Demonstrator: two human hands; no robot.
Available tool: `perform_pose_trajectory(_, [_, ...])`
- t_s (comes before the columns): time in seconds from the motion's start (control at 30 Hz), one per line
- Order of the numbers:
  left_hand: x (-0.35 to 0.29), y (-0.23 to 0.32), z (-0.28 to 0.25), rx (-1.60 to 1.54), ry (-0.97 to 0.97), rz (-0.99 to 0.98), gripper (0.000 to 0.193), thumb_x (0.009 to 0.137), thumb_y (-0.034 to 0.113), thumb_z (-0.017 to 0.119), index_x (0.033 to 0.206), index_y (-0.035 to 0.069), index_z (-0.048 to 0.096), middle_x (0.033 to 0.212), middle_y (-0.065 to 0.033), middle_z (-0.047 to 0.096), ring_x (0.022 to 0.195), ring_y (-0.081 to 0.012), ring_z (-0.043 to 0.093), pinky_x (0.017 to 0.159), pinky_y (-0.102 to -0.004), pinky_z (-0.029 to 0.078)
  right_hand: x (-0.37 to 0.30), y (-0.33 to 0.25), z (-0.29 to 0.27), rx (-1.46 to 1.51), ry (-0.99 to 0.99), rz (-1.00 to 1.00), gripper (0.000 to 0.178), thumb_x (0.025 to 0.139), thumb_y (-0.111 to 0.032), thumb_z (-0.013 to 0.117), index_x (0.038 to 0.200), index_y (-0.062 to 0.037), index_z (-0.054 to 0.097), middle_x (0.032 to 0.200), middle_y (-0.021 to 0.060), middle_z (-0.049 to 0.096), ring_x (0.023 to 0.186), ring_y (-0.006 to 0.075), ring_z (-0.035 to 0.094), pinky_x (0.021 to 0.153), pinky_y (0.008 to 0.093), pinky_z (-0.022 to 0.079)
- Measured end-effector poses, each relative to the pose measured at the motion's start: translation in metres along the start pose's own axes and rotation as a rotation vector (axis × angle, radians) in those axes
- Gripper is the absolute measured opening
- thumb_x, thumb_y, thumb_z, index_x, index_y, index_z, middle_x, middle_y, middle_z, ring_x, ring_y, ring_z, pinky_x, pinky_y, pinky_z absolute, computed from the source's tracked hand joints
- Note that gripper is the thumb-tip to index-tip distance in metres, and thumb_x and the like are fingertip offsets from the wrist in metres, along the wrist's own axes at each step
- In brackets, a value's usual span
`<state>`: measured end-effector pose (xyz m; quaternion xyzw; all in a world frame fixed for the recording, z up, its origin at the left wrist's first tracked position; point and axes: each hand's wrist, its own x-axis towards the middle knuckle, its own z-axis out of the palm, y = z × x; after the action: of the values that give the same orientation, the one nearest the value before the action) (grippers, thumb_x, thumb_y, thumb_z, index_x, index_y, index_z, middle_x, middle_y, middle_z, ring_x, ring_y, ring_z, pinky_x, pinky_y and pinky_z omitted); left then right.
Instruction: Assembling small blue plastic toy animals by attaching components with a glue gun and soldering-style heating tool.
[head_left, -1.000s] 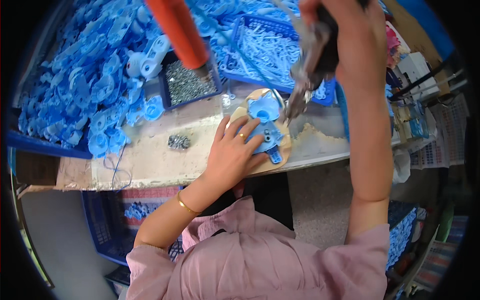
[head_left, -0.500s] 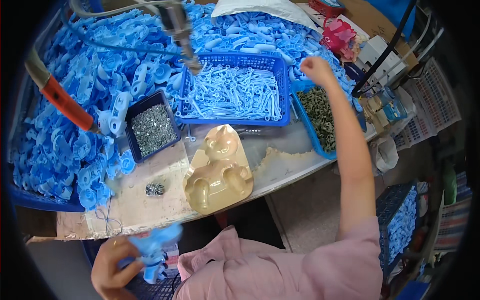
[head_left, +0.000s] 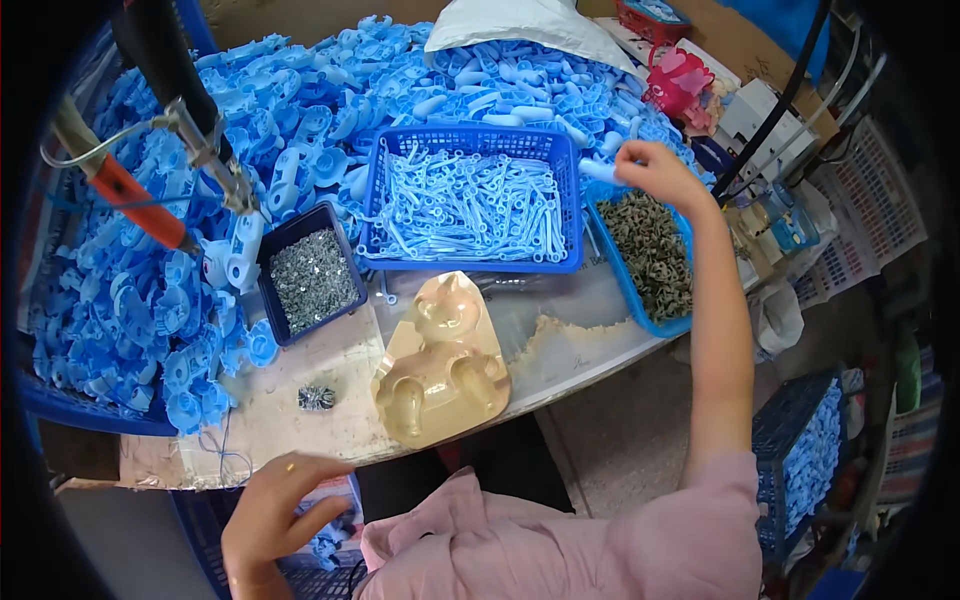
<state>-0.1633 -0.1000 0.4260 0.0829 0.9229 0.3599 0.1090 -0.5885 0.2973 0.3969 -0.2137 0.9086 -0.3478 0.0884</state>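
My right hand [head_left: 660, 175] is pinched on the end of a smooth, elongated light-blue plastic part [head_left: 599, 171], above the far end of the light-blue tray [head_left: 620, 270] of small dark metal pieces [head_left: 650, 250]. Below the table's front edge, my left hand [head_left: 280, 505] has its fingers apart with nothing in them. It hovers over a blue basket [head_left: 205, 545] where some blue plastic pieces [head_left: 328, 540] show beneath the hand. Between my arms, a cream moulded holder [head_left: 440, 365] with hollows lies at the table's edge.
A blue basket [head_left: 470, 265] holds ring-ended sticks. Left of it stands a dark tray of screws [head_left: 312, 280], with a small metal-studded block [head_left: 316, 398] nearer me. Blue plastic parts [head_left: 290, 90] are heaped behind. An orange-handled tool [head_left: 135, 200] and a metal-tipped tool [head_left: 210, 160] hang at left.
My left hand has let go of the blue plastic assembly and moved slightly right. My right hand now has a light-blue part in its fingers. The metal-tipped tool has swung left.
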Motion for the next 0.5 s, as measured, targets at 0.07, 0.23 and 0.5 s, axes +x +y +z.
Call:
perform_pose_trajectory(0.07, [0.04, 0.002, 0.019, -0.17, 0.103, 0.082, 0.042, 0.082, 0.005, 0.074, 0.122, 0.0, 0.063, 0.121, -0.0168, 0.065, 0.101, -0.0283, 0.066, 0.089, -0.0377, 0.052, -0.038, -0.031, 0.002, 0.256, -0.246, -0.1, 0.012, 0.085, -0.014, 0.07, 0.092, -0.0047, 0.067, 0.095, 0.0021, 0.069, 0.086, 0.0108, 0.062, 0.077, 0.0264, 0.049])
perform_pose_trajectory(0.23, [0.115, 0.02, 0.078, -0.592, 0.323, 0.22, 0.046, 0.091, 0.008, 0.071, 0.134, 0.001, 0.056, 0.143, -0.0157, 0.051, 0.108, -0.025, 0.066, 0.088, -0.0353, 0.055, -0.083, -0.088, 0.084, 0.527, -0.76, -0.501, 0.017, 0.085, -0.006, 0.072, 0.1, 0.0001, 0.066, 0.106, 0.0072, 0.064, 0.101, 0.0154, 0.062, 0.088, 0.031, 0.053])
perform_pose_trajectory(0.5, [0.119, 0.001, 0.097, -0.757, 0.373, 0.08, 0.026, 0.096, -0.001, 0.062, 0.122, -0.003, 0.065, 0.114, -0.0117, 0.068, 0.097, -0.0184, 0.072, 0.082, -0.0286, 0.058, -0.02, -0.057, 0.078, 0.559, -0.074, -0.132, 0.014, 0.094, -0.016, 0.067, 0.101, -0.004, 0.069, 0.089, 0.0056, 0.07, 0.076, 0.0138, 0.068, 0.068, 0.0285, 0.055])
